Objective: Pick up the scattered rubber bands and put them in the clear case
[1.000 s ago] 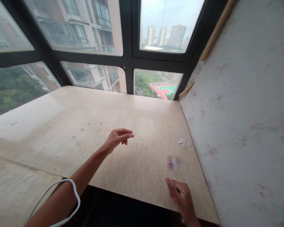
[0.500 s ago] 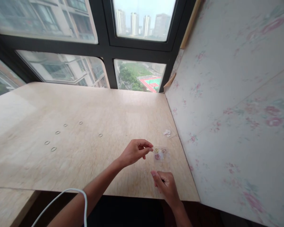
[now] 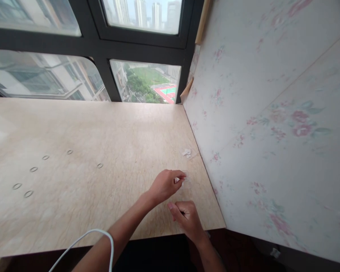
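My left hand point(image 3: 166, 186) reaches over a small clear plastic case point(image 3: 189, 184), its thumb and fingers pinched at the near side. Whatever sits in that pinch is too small to make out. The hand covers much of the case, and a pale ring shows faintly by the fingertips. Just below, my right hand point(image 3: 187, 218) is curled into a fist above the surface near the front edge, thumb on top. Its inside is hidden. Several thin dark rings point(image 3: 34, 169) lie scattered flat on the marbled surface point(image 3: 124, 139) at the left.
White small pieces on clear plastic point(image 3: 187, 153) lie beyond the case, close to the flowered wall point(image 3: 260, 151). A white cable point(image 3: 96, 231) loops by my left forearm. Dark window frames point(image 3: 141, 47) border the back of the surface.
The view has turned right and tilted down. My left hand has moved over the case, so the coloured rings seen in it before are now hidden. My right hand remains a fist.
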`<state>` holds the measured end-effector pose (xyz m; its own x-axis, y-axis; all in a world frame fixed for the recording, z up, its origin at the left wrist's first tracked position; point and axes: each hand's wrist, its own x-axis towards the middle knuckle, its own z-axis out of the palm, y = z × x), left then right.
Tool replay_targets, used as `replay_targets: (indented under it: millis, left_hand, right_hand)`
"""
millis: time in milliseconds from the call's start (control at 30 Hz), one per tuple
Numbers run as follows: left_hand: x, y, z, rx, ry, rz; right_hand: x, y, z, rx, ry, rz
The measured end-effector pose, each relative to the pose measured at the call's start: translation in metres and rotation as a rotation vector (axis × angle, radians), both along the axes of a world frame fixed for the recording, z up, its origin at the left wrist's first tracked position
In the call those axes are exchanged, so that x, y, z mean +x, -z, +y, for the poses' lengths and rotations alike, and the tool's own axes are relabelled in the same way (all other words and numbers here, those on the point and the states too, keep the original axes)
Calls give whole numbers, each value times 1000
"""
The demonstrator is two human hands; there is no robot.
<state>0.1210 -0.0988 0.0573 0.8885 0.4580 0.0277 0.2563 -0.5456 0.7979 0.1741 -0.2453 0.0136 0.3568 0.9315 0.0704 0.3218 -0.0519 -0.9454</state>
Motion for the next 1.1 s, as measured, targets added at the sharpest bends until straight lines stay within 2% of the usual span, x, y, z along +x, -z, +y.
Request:
replay_targets:
  millis: [100, 200, 333, 433, 600, 833, 967, 1100]
  left_hand:
    - [4, 4, -1, 126, 29, 62]
    - [2, 8, -2, 180, 0, 64]
    - [-12, 10, 0, 145, -67, -6]
    - [-32, 10, 4, 109, -144, -76]
    - [-84, 15, 12, 120, -360, -139]
    - [-184, 36, 27, 278, -742, -13]
    - [-231, 46, 34, 330, -889, 14]
    - [-253, 51, 39, 302, -895, -51]
  right_hand:
    - [0, -2, 0, -5, -1, 1]
    - [1, -3, 0, -4, -4, 0]
    - [1, -3, -1, -12, -3, 2]
    - [0, -2, 0, -15, 3, -15]
    - [-1, 0, -1, -25, -6, -73]
    - [-4, 1, 6, -36, -20, -178]
    - [-17, -15, 28, -8, -114, -180]
    - [-43, -42, 78, 4, -248, -171]
